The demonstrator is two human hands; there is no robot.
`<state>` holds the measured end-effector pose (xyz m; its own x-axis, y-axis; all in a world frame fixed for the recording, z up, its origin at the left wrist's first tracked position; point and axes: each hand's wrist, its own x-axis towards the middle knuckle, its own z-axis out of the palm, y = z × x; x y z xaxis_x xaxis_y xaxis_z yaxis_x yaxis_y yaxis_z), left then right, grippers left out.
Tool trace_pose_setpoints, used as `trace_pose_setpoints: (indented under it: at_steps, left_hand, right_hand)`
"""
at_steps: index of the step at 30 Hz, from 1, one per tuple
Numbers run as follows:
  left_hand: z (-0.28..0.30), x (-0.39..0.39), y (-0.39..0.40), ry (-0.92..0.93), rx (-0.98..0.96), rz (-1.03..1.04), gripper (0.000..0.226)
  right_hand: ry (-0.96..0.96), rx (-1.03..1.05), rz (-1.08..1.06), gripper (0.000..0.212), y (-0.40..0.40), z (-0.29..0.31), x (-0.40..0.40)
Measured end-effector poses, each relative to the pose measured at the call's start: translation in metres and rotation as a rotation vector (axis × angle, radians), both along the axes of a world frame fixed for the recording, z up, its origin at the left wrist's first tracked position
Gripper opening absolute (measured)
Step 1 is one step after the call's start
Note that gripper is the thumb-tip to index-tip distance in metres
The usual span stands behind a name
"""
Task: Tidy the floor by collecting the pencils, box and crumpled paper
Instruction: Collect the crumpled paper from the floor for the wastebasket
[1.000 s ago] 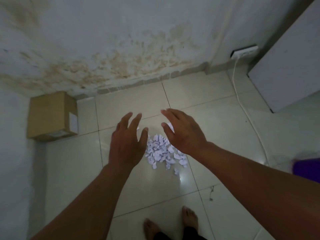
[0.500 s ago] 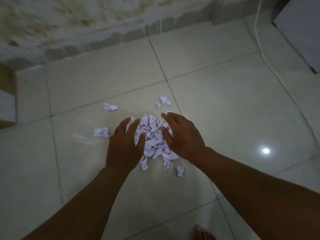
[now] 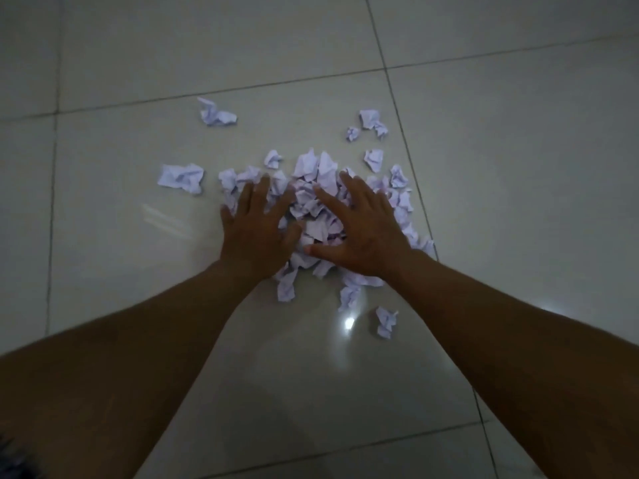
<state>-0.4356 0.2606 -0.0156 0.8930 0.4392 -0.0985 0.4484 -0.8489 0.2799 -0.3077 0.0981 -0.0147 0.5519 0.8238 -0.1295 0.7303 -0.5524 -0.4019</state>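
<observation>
Now both hands lie palm-down on the pile of crumpled paper (image 3: pixel 316 202), which sits on the pale tiled floor (image 3: pixel 518 167). Both bare forearms reach forward from the lower corners of the view and converge on the pile. The left hand (image 3: pixel 254 229) covers the pile's left edge, fingers spread flat and pointing away from the person, thumb angled in toward the pile's middle; it grips nothing. The right hand (image 3: pixel 363 229) rests on the right half of the pile, fingers likewise splayed wide, its thumb stretched sideways along the pile's near edge, almost meeting the left thumb. It, too, is open and closes on no scrap.

Loose scraps lie around the pile: one scrap (image 3: pixel 181 178) just left of it, another scrap (image 3: pixel 216 114) beyond its left side, a small cluster (image 3: pixel 370 122) beyond its right side, and a stray piece (image 3: pixel 386 321) on the near side, beside a bright light reflection (image 3: pixel 348 323) on the tile.
</observation>
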Motion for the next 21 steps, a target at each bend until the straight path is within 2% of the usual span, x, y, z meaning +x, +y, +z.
trace_pose_setpoints:
  at_steps: [6,10,14,18,21]
  left_hand:
    - [-0.008,-0.01,0.005,-0.214,0.035,-0.081,0.052]
    - [-0.004,-0.009,0.009,-0.239,0.121,-0.087,0.066]
    - [-0.009,0.01,0.018,-0.15,0.092,-0.152,0.081]
    - [-0.021,0.019,0.018,-0.213,0.032,-0.25,0.07]
    - [-0.027,0.015,0.017,-0.268,0.039,-0.247,0.058]
  right_hand:
    - [-0.143,0.156,-0.002,0.065,-0.009,-0.009,-0.005]
    - [-0.208,0.218,-0.011,0.075,-0.021,0.001,0.0]
    - [-0.231,0.109,-0.024,0.092,-0.025,0.003,0.002]
    - [-0.125,0.027,-0.035,0.094,-0.026,-0.009,-0.005]
    - [-0.134,0.093,-0.047,0.086,-0.028,-0.009,-0.011]
